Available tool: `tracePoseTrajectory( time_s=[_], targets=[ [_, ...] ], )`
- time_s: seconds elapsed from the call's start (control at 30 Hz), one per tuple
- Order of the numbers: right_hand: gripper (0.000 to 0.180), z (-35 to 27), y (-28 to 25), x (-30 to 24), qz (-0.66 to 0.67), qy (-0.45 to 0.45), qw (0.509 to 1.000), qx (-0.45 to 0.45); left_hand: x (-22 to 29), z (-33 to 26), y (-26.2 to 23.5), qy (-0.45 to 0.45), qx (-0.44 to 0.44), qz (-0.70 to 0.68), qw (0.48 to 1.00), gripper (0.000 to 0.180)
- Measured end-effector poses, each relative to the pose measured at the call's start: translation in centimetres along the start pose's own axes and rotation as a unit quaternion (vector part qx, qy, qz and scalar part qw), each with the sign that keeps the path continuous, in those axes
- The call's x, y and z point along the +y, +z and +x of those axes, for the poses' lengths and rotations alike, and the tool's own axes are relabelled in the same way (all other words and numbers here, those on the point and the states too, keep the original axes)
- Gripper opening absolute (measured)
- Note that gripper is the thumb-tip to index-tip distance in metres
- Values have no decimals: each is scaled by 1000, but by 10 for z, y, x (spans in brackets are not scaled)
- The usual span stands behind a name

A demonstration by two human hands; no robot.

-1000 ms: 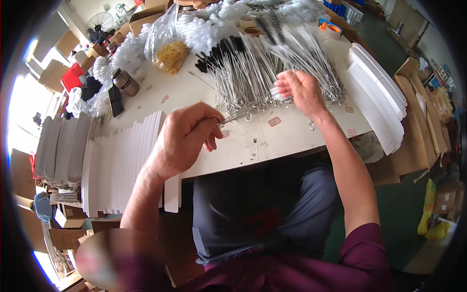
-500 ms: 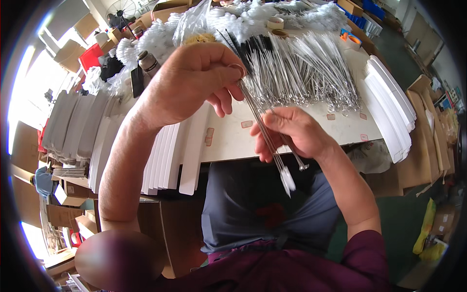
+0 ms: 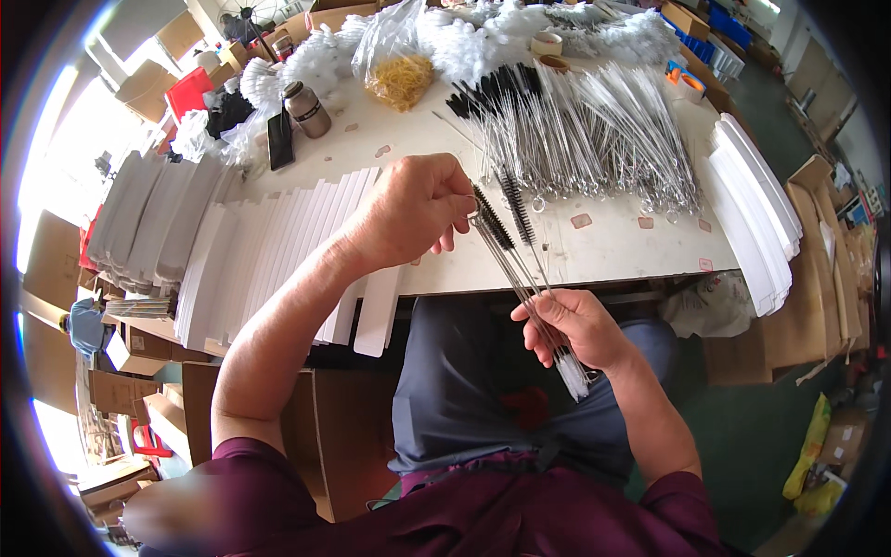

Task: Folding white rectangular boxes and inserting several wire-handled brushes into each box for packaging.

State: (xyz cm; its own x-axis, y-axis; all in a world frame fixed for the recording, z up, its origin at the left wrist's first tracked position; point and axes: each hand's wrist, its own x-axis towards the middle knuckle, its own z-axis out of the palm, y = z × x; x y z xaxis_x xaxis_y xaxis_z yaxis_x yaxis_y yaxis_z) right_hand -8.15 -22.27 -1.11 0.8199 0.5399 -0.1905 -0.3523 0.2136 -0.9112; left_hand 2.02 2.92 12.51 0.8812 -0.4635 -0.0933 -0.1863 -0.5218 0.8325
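Over the table's front edge I hold a small bunch of thin wire-handled brushes (image 3: 517, 277) at a slant. My left hand (image 3: 408, 212) is closed in a pinch at the bunch's upper end, beside a wire loop and a black-bristled head. My right hand (image 3: 582, 327) grips the metal shafts lower down. A second black-bristled brush (image 3: 515, 206) leans up from the right hand, slightly apart from the others. White bristles (image 3: 574, 379) stick out below that hand, over my lap. Beyond them, a large pile of wire brushes (image 3: 594, 139) with black and white bristles lies on the table.
White folded card strips (image 3: 269, 237) line the table's left; more white strips (image 3: 756, 213) stand at the right edge. A metal flask (image 3: 307, 111), a dark phone (image 3: 279, 139), a bag of yellow bands (image 3: 401, 82), tape rolls (image 3: 548, 44) and clear plastic packaging (image 3: 483, 42) lie farther back.
Both hands have come lower and nearer my body with the brushes. Black-bristled heads now show at the upper end of the bunch. The right hand still grips the shafts.
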Motion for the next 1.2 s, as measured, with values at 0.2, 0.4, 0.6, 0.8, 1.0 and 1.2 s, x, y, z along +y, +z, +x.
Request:
tracePoseTrajectory(
  time_s=[0.2,0.4,0.6,0.8,1.0,1.2],
  targets=[
    [45,-12,-1,14,-81,7,996,42,-23,8,10,-18,15,-18,1000,11],
    [44,-17,2,24,-103,4,992,71,-36,13,20,-21,38,-32,999,11],
    [46,-17,0,39,-98,-18,991,84,-48,16,27,-36,38,-32,998,10],
    [41,-19,9,36,-127,-31,981,144,-60,18,33,-29,32,-36,998,10],
    [32,-19,2,43,-119,-10,984,135,-68,19,35,-38,42,-47,997,10],
    [31,-18,-5,56,-178,-47,973,141,-69,7,38,-41,64,-25,997,11]
  ],
)
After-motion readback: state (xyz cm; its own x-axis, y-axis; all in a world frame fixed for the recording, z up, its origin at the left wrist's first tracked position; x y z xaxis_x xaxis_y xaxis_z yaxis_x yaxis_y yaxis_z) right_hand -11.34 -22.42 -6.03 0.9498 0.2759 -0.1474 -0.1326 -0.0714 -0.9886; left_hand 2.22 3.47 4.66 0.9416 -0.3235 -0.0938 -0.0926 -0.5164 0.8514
